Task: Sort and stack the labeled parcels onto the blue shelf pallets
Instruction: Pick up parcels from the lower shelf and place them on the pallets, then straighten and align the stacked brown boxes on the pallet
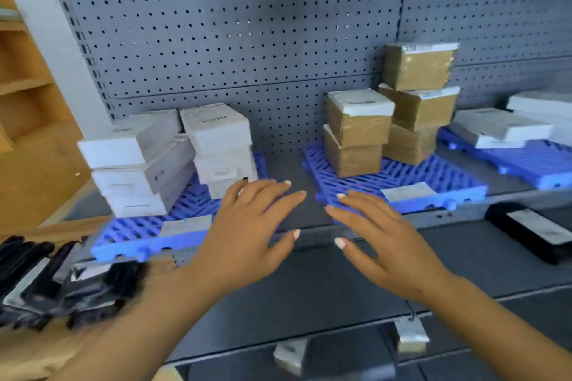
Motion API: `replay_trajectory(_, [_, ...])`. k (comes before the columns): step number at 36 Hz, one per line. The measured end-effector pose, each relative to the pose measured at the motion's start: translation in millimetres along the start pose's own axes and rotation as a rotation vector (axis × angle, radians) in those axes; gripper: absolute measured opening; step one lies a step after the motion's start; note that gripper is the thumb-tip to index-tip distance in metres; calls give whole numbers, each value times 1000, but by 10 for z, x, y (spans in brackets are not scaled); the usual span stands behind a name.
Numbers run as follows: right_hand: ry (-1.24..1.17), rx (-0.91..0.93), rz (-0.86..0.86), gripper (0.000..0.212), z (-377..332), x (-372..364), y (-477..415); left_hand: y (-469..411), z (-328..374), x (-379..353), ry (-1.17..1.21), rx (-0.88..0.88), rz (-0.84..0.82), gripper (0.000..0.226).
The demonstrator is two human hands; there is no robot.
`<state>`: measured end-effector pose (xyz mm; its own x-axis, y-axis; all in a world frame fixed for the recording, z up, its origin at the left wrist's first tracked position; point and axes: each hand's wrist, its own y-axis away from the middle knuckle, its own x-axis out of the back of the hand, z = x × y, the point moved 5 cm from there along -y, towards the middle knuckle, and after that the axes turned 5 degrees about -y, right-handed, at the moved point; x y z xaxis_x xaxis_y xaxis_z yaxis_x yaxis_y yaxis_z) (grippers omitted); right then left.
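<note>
- The left hand point(247, 232) hovers flat over the gray shelf point(309, 288), its fingers point(272, 204) straight and spread, holding nothing.
- The right hand point(383, 247) hovers beside it the same way, fingers point(359, 207) splayed, holding nothing.
- The left fingertips lie just in front of the white parcels point(216, 145), which stand in 2 stacks on the left pallet point(136, 235).
- The right fingertips reach over the front left corner of the middle pallet point(433, 179), apart from the brown parcels point(356, 133); these are stacked 2 high in front and taller behind.
- Flat parcels point(501, 130) lie on the right pallet point(526, 164), well apart from both hands.
- Black parcels point(46, 281) lie heaped at lower left; 1 black parcel point(532, 229) lies at right.
- White labels top the brown parcels, and dark print shows on a white parcel's top; all of it is too blurred to read.
- A paper tag point(185, 224) sits at the left pallet's front edge, another tag point(405, 190) at the middle pallet's; neither is readable.
</note>
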<state>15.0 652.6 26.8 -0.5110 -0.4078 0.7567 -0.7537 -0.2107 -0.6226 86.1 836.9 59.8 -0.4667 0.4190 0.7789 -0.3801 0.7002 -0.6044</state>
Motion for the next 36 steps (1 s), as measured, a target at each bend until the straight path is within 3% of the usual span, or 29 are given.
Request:
replay_trajectory(10, [34,-80,-88,40,561,304,1502,33,1442,-816,138,-53,-153,50])
replay_trajectory(17, [25,-208,-198,39,859,338,2309,222,2084,-1281,202,11,-273,52])
replay_trajectory(36, [96,-531,-307,41,1049,-72,3212,701,2498,-2147,296,-75,-557,58])
